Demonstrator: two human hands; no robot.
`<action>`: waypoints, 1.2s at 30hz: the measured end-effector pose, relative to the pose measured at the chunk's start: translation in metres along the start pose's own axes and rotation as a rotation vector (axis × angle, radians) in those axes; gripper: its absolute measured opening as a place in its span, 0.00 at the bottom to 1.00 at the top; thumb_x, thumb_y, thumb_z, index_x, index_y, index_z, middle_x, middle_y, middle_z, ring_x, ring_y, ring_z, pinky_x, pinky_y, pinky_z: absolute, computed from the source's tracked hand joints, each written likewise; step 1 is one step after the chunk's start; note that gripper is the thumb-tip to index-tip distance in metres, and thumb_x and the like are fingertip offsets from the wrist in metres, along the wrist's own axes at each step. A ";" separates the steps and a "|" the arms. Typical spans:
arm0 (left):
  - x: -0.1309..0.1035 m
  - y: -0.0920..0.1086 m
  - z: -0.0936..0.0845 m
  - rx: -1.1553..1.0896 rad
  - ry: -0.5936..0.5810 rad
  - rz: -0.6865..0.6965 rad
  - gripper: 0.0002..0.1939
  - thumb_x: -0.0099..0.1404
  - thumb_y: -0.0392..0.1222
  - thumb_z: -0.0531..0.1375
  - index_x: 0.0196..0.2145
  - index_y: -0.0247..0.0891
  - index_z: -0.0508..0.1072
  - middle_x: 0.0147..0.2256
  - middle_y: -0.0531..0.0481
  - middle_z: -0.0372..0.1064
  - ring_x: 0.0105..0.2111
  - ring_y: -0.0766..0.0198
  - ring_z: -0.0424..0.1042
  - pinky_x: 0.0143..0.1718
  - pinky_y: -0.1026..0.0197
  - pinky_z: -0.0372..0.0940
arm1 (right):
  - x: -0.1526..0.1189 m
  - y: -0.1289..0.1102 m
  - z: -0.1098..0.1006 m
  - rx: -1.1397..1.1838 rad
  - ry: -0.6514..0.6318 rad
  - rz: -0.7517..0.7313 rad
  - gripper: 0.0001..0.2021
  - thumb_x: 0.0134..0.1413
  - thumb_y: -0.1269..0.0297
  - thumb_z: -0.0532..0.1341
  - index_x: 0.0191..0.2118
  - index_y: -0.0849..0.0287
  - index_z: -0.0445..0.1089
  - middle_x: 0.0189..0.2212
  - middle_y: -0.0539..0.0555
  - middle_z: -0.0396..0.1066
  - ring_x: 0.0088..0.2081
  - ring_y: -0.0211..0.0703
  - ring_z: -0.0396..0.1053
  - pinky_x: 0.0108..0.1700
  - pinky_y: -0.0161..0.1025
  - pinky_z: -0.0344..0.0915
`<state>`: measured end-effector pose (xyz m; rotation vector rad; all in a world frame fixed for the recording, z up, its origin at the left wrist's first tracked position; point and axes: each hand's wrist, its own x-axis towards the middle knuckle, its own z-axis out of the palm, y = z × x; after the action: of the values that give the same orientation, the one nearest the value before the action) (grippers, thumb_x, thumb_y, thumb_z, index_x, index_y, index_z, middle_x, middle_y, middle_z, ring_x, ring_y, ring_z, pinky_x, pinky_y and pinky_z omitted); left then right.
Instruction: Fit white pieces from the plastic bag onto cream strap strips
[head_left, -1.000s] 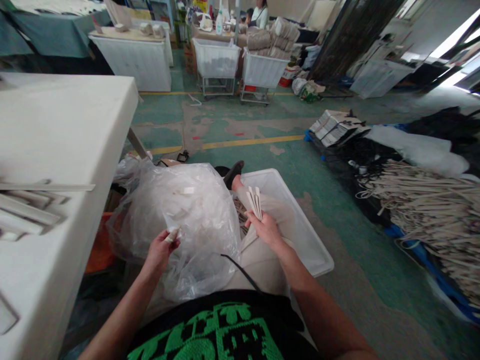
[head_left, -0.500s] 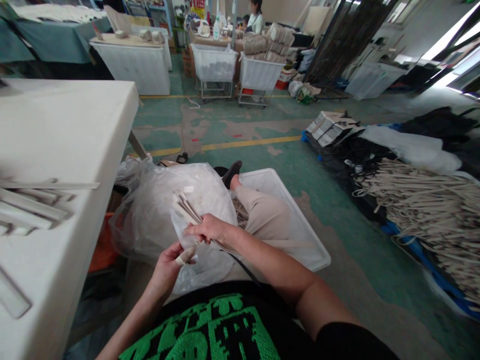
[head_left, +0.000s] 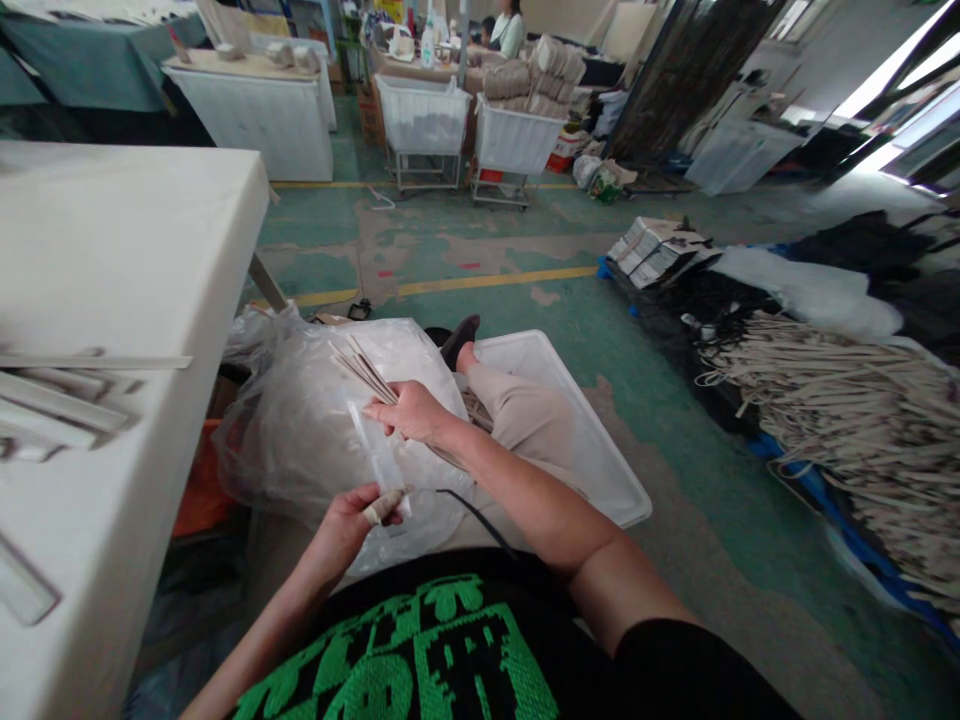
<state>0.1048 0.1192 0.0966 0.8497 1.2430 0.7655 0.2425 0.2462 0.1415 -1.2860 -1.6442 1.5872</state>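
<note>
Head: strips [head_left: 370,373] now over plastic [head_left: 300,420]

Upper centre: a co-worker [head_left: 511,34] in a pale top appears beyond two wheeled white bins [head_left: 424,118], beige bundles [head_left: 551,66] topping one | Upper left: teal cloth [head_left: 97,62] hangs | Upper right: dark pillar [head_left: 690,80] rises

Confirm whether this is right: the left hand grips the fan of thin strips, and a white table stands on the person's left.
Wrong hand: the head view shows the right hand gripping the fan of thin strips. The white table does stand on the person's left.
</note>
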 end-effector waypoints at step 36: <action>0.026 0.023 -0.028 -0.947 0.491 -0.140 0.19 0.73 0.37 0.53 0.23 0.35 0.70 0.20 0.54 0.69 0.22 0.69 0.71 0.32 0.64 0.71 | -0.075 0.048 0.025 0.188 -0.034 0.051 0.17 0.57 0.50 0.62 0.30 0.60 0.65 0.18 0.44 0.65 0.15 0.29 0.57 0.16 0.28 0.54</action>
<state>0.0805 0.1565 0.1010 -0.2116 1.1436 1.3327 0.2651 0.1627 0.1088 -1.2179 -1.4527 1.7571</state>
